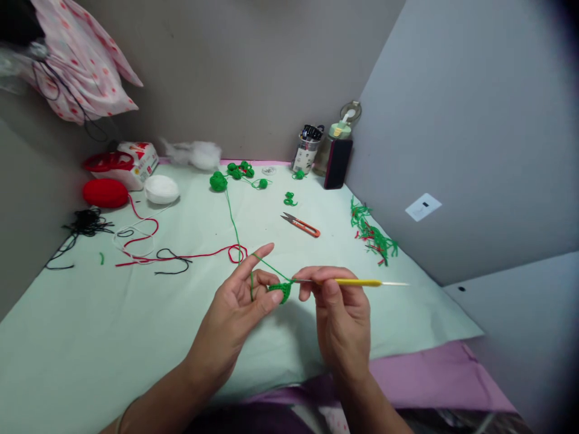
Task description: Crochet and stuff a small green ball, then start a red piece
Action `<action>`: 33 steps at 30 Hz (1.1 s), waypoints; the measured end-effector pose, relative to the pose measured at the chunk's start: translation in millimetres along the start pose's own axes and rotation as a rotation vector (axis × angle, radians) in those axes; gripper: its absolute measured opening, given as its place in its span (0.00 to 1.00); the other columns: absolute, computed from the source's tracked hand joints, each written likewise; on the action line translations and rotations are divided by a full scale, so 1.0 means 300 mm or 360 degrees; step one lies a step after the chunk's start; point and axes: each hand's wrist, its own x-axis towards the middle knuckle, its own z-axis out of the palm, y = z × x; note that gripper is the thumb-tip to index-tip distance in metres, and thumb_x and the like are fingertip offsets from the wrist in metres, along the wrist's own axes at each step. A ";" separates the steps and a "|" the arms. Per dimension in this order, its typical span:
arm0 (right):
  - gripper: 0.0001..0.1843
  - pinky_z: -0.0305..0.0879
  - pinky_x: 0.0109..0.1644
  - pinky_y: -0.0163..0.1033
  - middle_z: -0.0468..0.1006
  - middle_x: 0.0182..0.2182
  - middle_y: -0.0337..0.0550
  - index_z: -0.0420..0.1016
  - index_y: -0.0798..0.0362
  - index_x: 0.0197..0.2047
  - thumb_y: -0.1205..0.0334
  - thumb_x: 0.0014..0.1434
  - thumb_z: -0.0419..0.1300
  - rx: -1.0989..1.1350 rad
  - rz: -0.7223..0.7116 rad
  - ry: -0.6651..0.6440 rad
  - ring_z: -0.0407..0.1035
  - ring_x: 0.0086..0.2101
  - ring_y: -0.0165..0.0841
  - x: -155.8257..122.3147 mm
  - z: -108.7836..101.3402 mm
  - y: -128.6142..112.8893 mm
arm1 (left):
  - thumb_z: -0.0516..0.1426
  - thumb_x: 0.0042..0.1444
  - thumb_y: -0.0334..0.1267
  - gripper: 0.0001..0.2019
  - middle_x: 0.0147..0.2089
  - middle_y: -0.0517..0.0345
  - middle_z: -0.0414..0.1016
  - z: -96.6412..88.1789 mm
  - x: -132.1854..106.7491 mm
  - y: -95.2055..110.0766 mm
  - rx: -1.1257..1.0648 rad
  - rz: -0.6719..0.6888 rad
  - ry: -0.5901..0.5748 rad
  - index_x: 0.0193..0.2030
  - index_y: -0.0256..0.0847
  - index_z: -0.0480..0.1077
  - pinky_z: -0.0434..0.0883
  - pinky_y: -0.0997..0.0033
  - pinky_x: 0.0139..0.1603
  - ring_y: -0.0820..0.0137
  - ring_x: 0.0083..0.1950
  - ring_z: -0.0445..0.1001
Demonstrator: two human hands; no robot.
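Observation:
Between thumb and fingers my left hand (246, 298) pinches a small green crochet piece (283, 292). Its index finger is raised, and green yarn (273, 268) runs over it to the edge of the piece. That strand leads back across the table to a green yarn ball (218, 181). My right hand (341, 307) is closed around a crochet hook (359, 282) with a yellow handle, held nearly level. The hook's working end meets the upper right edge of the green piece, where a loop is too small to make out. Its other metal end points right.
Orange thread snips (302, 225) lie beyond my hands. Red yarn (105, 193), white yarn (161, 190) and black strands (90, 223) are at left. Green and red scraps (373, 232) lie at right. A phone (338, 164), pen cup (306, 150) and bottle stand at the back.

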 end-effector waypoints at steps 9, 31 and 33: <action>0.11 0.74 0.39 0.39 0.85 0.40 0.42 0.82 0.46 0.48 0.63 0.74 0.57 -0.0075 -0.0257 -0.0146 0.76 0.36 0.32 -0.013 -0.013 -0.003 | 0.70 0.57 0.40 0.33 0.38 0.62 0.71 -0.003 0.000 0.017 -0.0014 -0.0058 -0.0072 0.69 0.50 0.69 0.66 0.67 0.50 0.72 0.38 0.65; 0.15 0.76 0.43 0.45 0.85 0.41 0.45 0.80 0.46 0.52 0.71 0.72 0.56 -0.0561 -0.0482 -0.0452 0.78 0.43 0.37 0.003 -0.044 -0.046 | 0.68 0.57 0.36 0.03 0.38 0.59 0.79 0.010 -0.025 0.018 0.0831 0.0621 0.0301 0.34 0.49 0.80 0.68 0.58 0.56 0.70 0.30 0.67; 0.14 0.77 0.43 0.46 0.85 0.40 0.45 0.80 0.46 0.52 0.71 0.72 0.56 -0.0646 -0.0544 -0.0453 0.79 0.42 0.38 -0.002 -0.043 -0.040 | 0.68 0.56 0.36 0.03 0.35 0.59 0.78 0.014 -0.023 0.018 0.0829 0.0616 0.0325 0.33 0.48 0.81 0.68 0.59 0.57 0.68 0.33 0.69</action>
